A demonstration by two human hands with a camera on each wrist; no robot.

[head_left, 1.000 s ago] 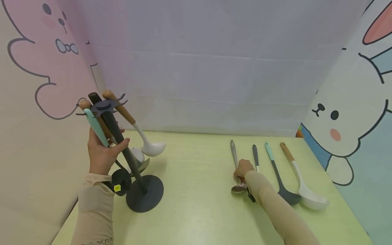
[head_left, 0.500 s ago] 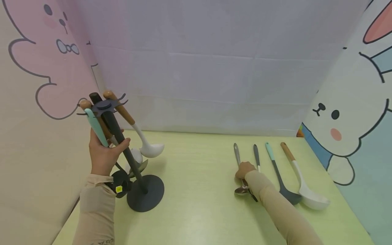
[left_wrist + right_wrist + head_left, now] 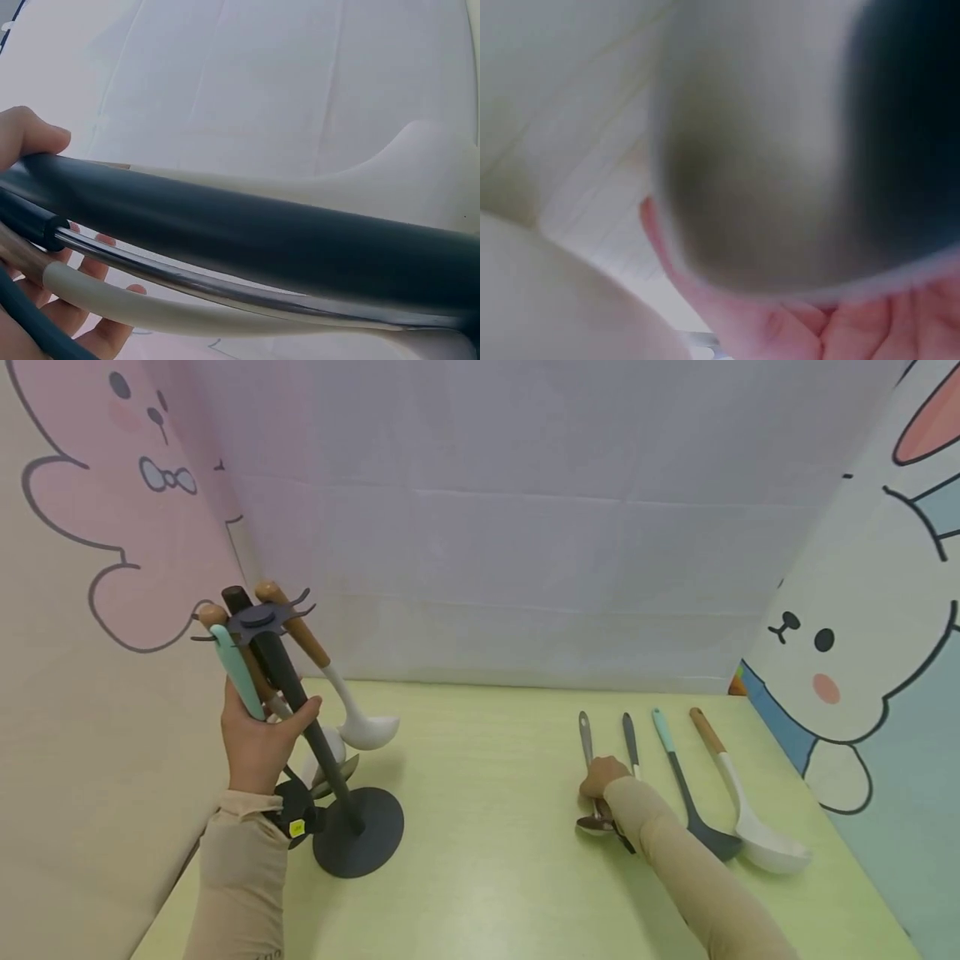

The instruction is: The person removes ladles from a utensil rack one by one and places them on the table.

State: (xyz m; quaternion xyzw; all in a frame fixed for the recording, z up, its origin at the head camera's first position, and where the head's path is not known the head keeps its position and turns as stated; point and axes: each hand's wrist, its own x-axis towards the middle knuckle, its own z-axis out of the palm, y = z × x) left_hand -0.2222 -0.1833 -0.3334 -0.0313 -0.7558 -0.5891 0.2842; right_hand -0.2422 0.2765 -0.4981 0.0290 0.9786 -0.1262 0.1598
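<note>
My left hand grips the dark pole of a utensil stand, thumb across its front, and the stand leans left. A white ladle with a wooden handle hangs from its hooks. Beside the pole hang a teal-handled utensil and others, partly covered by the hand. In the left wrist view, fingers lie behind the hanging handles. My right hand holds a metal spoon low over the table by its middle; the fingertips are hidden. A blurred grey rounded shape fills much of the right wrist view.
To the right of the spoon lie a dark-handled utensil, partly under the arm, a black ladle with a teal handle, and a white ladle with a wooden handle. Cloth walls border the pale green table.
The right hand and the metal spoon have shifted slightly to the right, closer to the dark-handled utensil. The left hand keeps its grip on the stand. The whole head view has drifted a little.
</note>
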